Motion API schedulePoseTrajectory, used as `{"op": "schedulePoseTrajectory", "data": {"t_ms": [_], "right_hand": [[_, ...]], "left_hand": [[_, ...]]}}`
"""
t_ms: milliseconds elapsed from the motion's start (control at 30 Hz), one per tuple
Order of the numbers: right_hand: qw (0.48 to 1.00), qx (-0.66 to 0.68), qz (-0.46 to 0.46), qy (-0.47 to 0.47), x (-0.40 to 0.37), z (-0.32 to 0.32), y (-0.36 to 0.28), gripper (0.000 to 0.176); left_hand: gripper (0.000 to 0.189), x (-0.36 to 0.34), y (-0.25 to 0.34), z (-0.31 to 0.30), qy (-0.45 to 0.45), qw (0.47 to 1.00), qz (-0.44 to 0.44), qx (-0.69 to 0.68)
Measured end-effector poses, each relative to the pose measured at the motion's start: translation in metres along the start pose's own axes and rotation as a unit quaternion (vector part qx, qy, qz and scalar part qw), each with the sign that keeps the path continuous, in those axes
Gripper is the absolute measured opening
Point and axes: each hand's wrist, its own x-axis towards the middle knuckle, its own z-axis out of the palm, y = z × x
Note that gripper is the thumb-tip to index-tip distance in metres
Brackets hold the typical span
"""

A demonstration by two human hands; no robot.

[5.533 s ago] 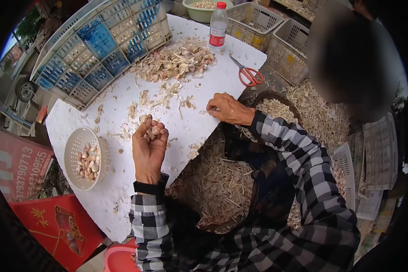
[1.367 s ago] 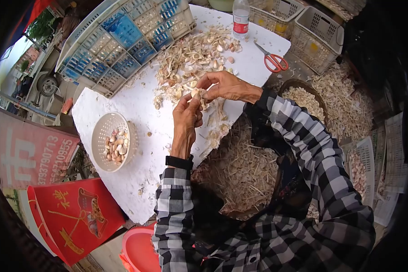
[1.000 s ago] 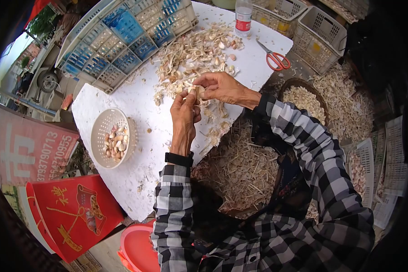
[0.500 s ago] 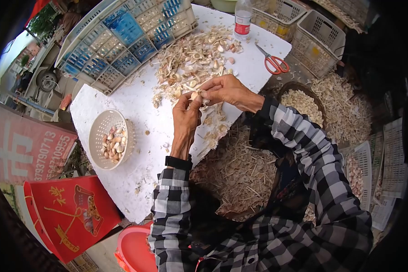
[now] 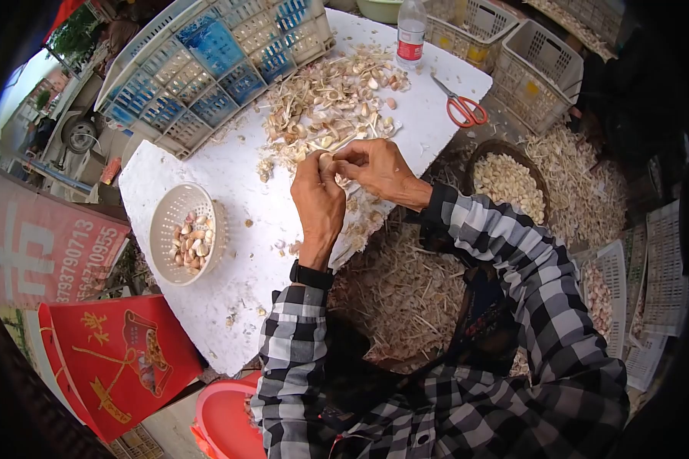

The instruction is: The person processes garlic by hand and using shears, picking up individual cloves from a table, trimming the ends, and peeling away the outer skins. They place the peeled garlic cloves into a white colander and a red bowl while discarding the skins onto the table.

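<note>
Over the white tabletop [image 5: 245, 314], my left hand [image 5: 318, 200] and my right hand [image 5: 383, 170] meet at the fingertips. Both are closed around a small garlic piece [image 5: 328, 159], mostly covered by the fingers. Just beyond them lies a heap of garlic cloves, skins and stalks [image 5: 321, 99]. A round white perforated basket [image 5: 161, 237] holding several cloves [image 5: 199, 249] stands left of my left hand. Red-handled scissors [image 5: 465, 109] lie at the table's right edge, near a clear bottle with a red label [image 5: 410, 49].
A large blue-and-white crate [image 5: 207, 53] stands at the table's back left. Crates [image 5: 540, 73] and a basket of peeled cloves [image 5: 509, 182] are on the right. A red bag [image 5: 130, 363] and a red basin [image 5: 226, 421] are at lower left; stalks [image 5: 406, 298] lie below.
Both hands have shifted slightly toward my body, with the left wrist now a little further right. The left hand has turned so its back shows more. Small skin bits now lie beside the left wrist.
</note>
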Motion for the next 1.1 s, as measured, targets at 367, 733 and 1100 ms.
{"op": "schedulePoseTrajectory", "data": {"t_ms": [367,733,1100], "right_hand": [[0.963,0.257,0.021,-0.077,-0.012,-0.048,-0.013,0.036],[0.922,-0.329,0.084,0.184,-0.081,-0.257,0.059,0.031],[0.863,-0.481,0.075,0.133,0.035,-0.234,0.124,0.032]], "left_hand": [[0.026,0.011,-0.007,-0.026,-0.067,0.666,-0.395,-0.629],[0.016,0.003,0.007,-0.019,-0.098,0.710,-0.388,-0.580],[0.016,-0.001,0.006,-0.010,-0.156,0.808,-0.361,-0.439]]}}
